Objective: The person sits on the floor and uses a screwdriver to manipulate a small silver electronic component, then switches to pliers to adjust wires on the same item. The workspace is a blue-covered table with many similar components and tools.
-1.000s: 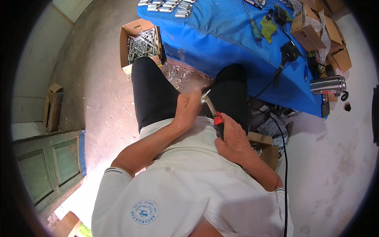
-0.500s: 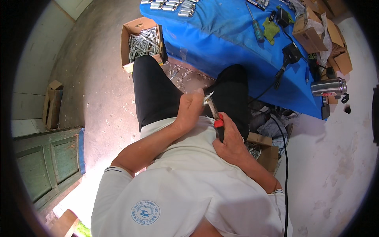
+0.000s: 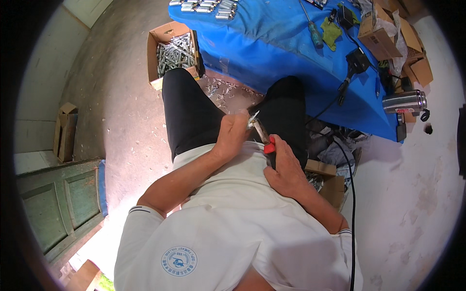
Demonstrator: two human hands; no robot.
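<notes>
Above my lap, my left hand (image 3: 233, 131) is closed on a small whitish, silvery piece (image 3: 253, 118), whose pointed end sticks out past the fingers. My right hand (image 3: 286, 169) grips pliers (image 3: 269, 147) with red and black handles. Their worn metal head reaches up to the small piece, right beside the left fingertips. Whether the jaws bite on it or only touch it, I cannot tell. The exact kind of the piece is too small to make out.
An open cardboard box (image 3: 154, 60) of slim metal pieces stands on the floor beyond my knee. On the blue-covered table (image 3: 272, 43) lie several silver parts (image 3: 225, 10), a screwdriver (image 3: 314, 34) and black adapters (image 3: 358, 59). A steel flask (image 3: 404, 102) and black cable (image 3: 353, 208) are at right.
Both hands stay together above the lap. The pliers and the small piece have shifted very slightly, and the view has moved a little.
</notes>
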